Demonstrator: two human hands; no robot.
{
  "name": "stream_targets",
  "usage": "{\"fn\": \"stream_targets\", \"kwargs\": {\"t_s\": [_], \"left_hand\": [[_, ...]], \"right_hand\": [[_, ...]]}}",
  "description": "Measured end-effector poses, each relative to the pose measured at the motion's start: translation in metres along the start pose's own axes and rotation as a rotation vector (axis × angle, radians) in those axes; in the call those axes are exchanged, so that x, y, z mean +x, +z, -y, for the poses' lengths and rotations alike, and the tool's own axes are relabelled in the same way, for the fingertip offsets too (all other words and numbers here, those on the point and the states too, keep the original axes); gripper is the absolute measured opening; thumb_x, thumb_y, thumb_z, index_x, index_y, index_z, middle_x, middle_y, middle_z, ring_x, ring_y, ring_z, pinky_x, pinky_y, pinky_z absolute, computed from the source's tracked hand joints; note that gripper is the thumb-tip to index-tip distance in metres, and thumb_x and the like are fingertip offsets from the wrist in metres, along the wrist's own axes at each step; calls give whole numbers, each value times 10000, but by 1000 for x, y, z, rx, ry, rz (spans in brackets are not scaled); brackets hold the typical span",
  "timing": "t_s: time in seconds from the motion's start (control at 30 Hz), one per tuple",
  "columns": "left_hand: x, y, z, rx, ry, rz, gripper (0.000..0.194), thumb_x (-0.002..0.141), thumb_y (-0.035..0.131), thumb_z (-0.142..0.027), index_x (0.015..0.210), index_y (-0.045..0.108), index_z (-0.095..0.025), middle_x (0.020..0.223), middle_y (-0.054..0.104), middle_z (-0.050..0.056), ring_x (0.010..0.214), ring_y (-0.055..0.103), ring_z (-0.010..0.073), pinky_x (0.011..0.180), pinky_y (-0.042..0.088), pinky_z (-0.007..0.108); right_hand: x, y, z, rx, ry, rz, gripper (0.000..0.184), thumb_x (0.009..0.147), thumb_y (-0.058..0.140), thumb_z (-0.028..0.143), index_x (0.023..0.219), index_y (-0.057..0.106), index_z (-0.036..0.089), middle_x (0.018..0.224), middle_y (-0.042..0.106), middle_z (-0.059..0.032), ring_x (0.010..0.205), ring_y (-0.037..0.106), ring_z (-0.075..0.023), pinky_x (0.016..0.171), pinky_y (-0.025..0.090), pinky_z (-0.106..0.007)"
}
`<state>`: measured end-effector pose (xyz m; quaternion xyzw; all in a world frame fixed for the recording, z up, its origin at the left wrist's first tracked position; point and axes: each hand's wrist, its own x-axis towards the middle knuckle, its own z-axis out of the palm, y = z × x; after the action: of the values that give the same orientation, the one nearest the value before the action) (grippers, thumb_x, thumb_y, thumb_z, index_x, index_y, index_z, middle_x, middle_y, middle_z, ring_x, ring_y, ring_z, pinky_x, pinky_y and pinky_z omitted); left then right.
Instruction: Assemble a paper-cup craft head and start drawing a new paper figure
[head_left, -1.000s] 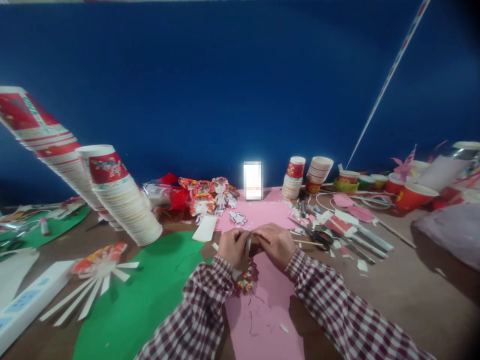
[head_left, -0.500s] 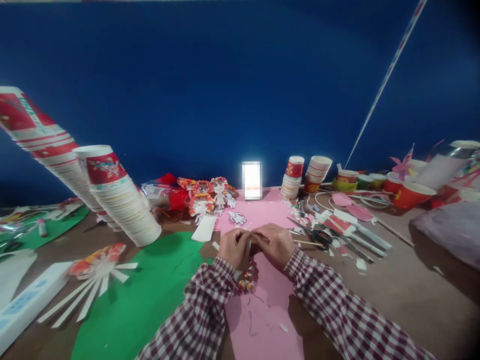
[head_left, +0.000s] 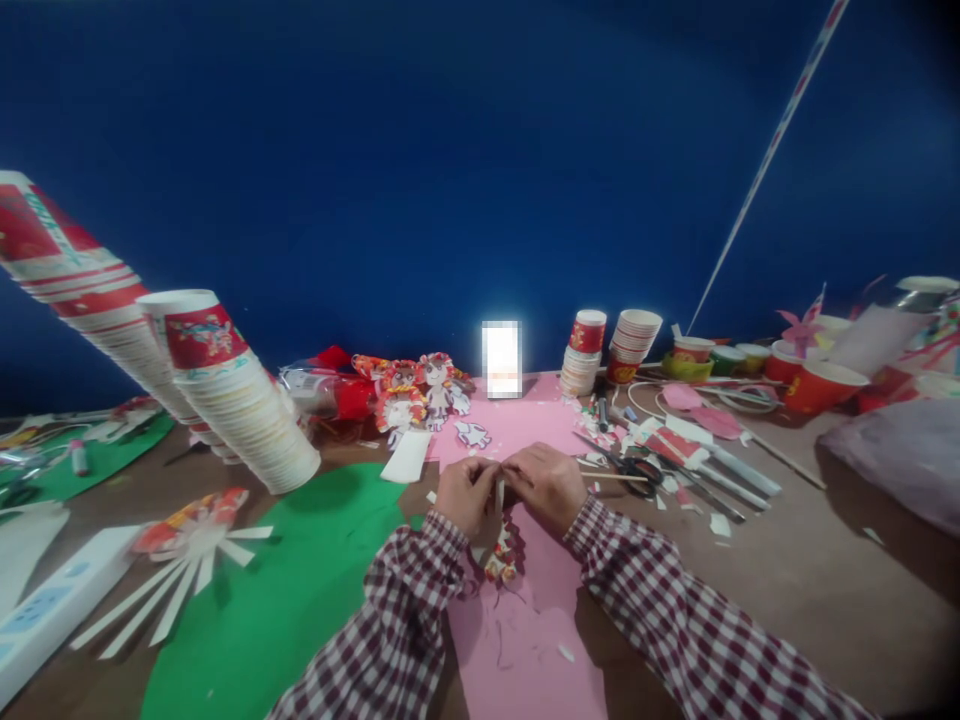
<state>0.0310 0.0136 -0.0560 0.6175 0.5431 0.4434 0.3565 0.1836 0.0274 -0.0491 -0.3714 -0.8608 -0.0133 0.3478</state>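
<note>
My left hand (head_left: 465,492) and my right hand (head_left: 547,483) meet over a pink paper sheet (head_left: 525,620) in the middle of the table. Both are closed, fingertips pinched together on a small paper cutout (head_left: 501,552) with red and yellow print. Its lower part hangs below my hands; the upper part is hidden by my fingers. Both sleeves are checked red and white.
A green paper sheet (head_left: 285,590) lies at the left. Tall leaning stacks of paper cups (head_left: 232,395) stand behind it. Printed figure cutouts (head_left: 420,392) lie at the back. Scissors (head_left: 637,470), sticks and scraps are at the right, with short cup stacks (head_left: 607,350) and red bowls (head_left: 825,385).
My hands stay together in the same place. The cutout hangs a little lower and has turned slightly between my fingers.
</note>
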Motion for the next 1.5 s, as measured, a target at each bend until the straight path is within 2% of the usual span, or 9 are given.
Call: {"fn": "stream_targets", "kwargs": {"t_s": [0.2,0.37,0.43,0.6,0.73,0.83,1.03,1.33,1.5], "left_hand": [[2,0,4,-78,-44,31,274,727,510,-368,750,639,-127,672,649,40,614,571,143,571,431,227],[3,-3,4,21,-5,-18,425,784,411,-458,521,526,-145,443,486,-18,442,435,94,431,312,208],[2,-4,3,18,-21,-17,443,779,409,-481,497,498,-150,417,458,-28,420,417,89,416,299,208],[1,-5,-1,-45,-96,71,341,739,480,-437,651,626,-142,468,565,-11,445,502,111,438,372,209],[2,-5,0,-92,-77,85,254,695,539,-321,809,664,-132,660,665,33,543,569,126,511,437,220],[3,-4,2,-102,-82,84,248,689,543,-307,805,665,-125,706,674,47,576,583,134,531,452,225],[1,-4,1,-107,-131,89,234,688,546,-300,781,651,-113,620,651,34,453,526,100,441,417,206],[1,-5,1,-51,-125,75,202,676,542,-308,681,622,-122,522,610,10,428,512,96,431,411,197],[1,-5,2,-69,-150,78,148,654,537,-250,669,604,-119,519,592,-2,426,503,85,417,394,181]], "right_hand": [[2,-2,0,6,-56,-11,234,883,398,261,766,580,169,751,597,-43,723,516,-139,683,387,-264],[3,-6,-1,32,-82,-12,207,877,414,262,798,582,172,768,604,-43,735,518,-145,697,391,-272],[3,-6,0,36,-89,-16,213,879,409,263,794,583,173,758,603,-43,732,521,-144,698,393,-271],[2,-4,-1,40,-86,-24,215,879,405,256,790,583,175,747,601,-40,720,526,-140,687,394,-266],[2,-5,-3,67,-53,-27,202,870,415,246,782,582,173,751,601,-47,726,521,-148,679,395,-269],[2,-5,-3,78,-38,-16,183,862,428,238,788,583,173,755,600,-48,736,517,-153,686,393,-273],[1,-5,-2,77,-35,-17,166,855,440,244,801,580,173,750,592,-46,747,511,-156,683,389,-269],[3,-7,0,63,-93,-25,159,855,436,221,784,567,166,750,594,-42,733,503,-149,687,385,-268],[1,-4,-1,70,-104,-27,157,860,442,238,794,565,167,759,596,-39,740,503,-148,701,387,-274]]}}
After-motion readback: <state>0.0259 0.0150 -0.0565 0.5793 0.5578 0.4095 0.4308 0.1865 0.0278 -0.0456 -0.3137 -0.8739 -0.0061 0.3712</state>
